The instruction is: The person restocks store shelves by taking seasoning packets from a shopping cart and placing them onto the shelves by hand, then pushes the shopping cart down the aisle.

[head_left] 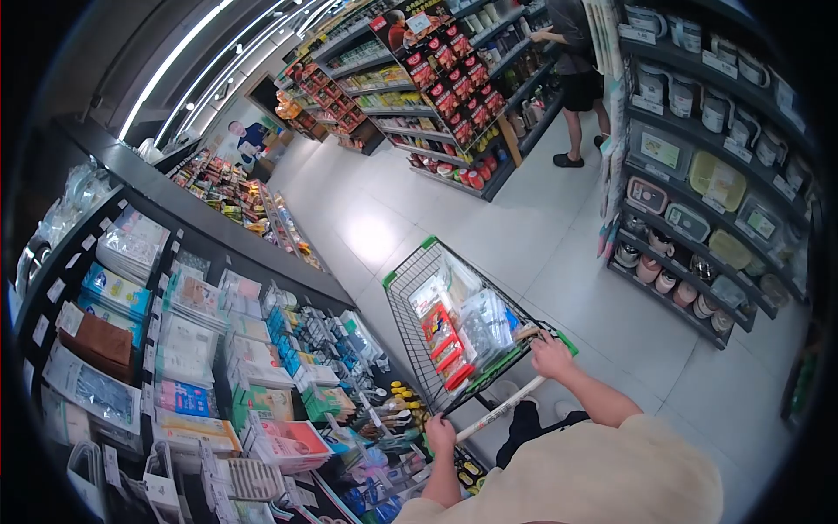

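A wire shopping cart (410,349) with green corners stands in front of me, tilted in the view. Its long pale handle (499,409) runs between my hands. My left hand (441,433) is closed round the handle's left end, close to the shelf of hanging goods. Near the right end, by the green corner, my right hand (551,356) is wrapped round the handle. Inside the basket lie red packages (445,342) and several clear plastic-wrapped items (485,325).
Shelves of packaged goods (188,349) line the left side. Mugs and food boxes fill a rack (690,183) at right. A snack shelf (445,79) stands ahead. One person (574,79) stands beside it; another (249,135) is far back left. Tiled floor (358,192) lies ahead.
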### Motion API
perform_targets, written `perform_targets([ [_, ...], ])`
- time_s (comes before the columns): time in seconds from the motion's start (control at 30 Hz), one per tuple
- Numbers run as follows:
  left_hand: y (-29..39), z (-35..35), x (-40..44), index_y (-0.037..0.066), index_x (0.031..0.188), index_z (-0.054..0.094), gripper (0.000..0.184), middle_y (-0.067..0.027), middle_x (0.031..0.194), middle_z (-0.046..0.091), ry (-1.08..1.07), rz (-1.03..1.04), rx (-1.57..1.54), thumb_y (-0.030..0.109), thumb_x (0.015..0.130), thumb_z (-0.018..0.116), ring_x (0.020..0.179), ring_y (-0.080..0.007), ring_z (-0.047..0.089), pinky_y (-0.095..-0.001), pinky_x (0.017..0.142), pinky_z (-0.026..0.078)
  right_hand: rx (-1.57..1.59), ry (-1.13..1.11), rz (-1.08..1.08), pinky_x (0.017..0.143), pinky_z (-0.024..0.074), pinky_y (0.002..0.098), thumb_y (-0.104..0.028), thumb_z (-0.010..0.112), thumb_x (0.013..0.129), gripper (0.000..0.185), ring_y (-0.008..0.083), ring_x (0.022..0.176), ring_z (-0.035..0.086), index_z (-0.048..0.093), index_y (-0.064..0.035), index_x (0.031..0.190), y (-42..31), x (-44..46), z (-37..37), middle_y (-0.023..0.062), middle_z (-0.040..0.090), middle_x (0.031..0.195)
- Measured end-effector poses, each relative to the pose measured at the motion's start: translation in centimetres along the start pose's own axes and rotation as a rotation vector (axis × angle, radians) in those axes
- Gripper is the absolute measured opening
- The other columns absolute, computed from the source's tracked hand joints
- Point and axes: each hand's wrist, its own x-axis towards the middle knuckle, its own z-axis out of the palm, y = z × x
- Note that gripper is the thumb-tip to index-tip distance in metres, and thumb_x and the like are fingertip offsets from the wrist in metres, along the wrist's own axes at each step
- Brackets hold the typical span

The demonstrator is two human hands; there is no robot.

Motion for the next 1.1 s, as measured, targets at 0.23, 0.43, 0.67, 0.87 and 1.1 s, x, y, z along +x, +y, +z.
perform_targets([
  [0.23, 0.9, 0.2, -7.4, 0.007, 0.107, 0.073, 0.028, -0.0179, 0.107, 0.067, 0.032, -0.112, -0.027, 0.016, 0.087, 0.057, 0.104, -0.0357, 0.061, -0.0447, 0.093, 0.049, -0.022, -0.039, -0.032, 0.093, 0.0520, 0.0463, -0.023, 0.062, 0.082, 0.030, 0.0306, 0.132, 0.049, 0.066, -0.0039, 0.105, 1.5, -6.0, -1.6, 0.0079, 0.065, 0.120],
  [0.43, 0.8, -0.5, -12.5, 0.008, 0.105, 0.074, 0.026, -0.0165, 0.106, 0.067, 0.040, -0.143, -0.034, 0.016, 0.087, 0.057, 0.103, -0.0344, 0.062, -0.0433, 0.093, 0.049, -0.029, 0.022, -0.068, 0.090, 0.0528, 0.0458, -0.024, 0.063, 0.080, 0.025, 0.0289, 0.131, 0.047, 0.067, -0.0049, 0.096, 1.8, -10.8, -1.2, 0.0065, 0.066, 0.111],
  [0.67, -0.5, -0.4, -17.3, 0.008, 0.102, 0.074, 0.023, -0.0160, 0.104, 0.068, 0.080, -0.104, -0.032, 0.015, 0.086, 0.059, 0.101, -0.0343, 0.063, -0.0436, 0.091, 0.050, -0.030, -0.071, -0.016, 0.091, 0.0545, 0.0470, -0.021, 0.059, 0.081, 0.025, 0.0316, 0.131, 0.051, 0.068, -0.0049, 0.098, 1.3, -16.0, -1.6, 0.0082, 0.068, 0.113],
  [0.87, -0.4, -0.2, -21.0, 0.003, 0.097, 0.072, 0.021, -0.0187, 0.101, 0.068, 0.135, -0.098, -0.054, 0.014, 0.085, 0.060, 0.098, -0.0370, 0.063, -0.0454, 0.088, 0.050, 0.006, -0.002, -0.032, 0.089, 0.0547, 0.0462, -0.022, 0.061, 0.080, 0.023, 0.0321, 0.131, 0.051, 0.067, -0.0045, 0.093, 2.5, -19.4, -1.4, 0.0109, 0.069, 0.109],
  [1.1, -0.7, 0.0, -25.6, 0.004, 0.100, 0.072, 0.022, -0.0177, 0.106, 0.068, 0.109, -0.086, -0.061, 0.016, 0.086, 0.058, 0.107, -0.0349, 0.061, -0.0447, 0.094, 0.048, -0.004, -0.096, 0.061, 0.099, 0.0489, 0.0463, -0.024, 0.059, 0.084, 0.032, 0.0331, 0.133, 0.049, 0.065, -0.0080, 0.112, 3.0, -24.1, -2.2, 0.0160, 0.064, 0.127],
])
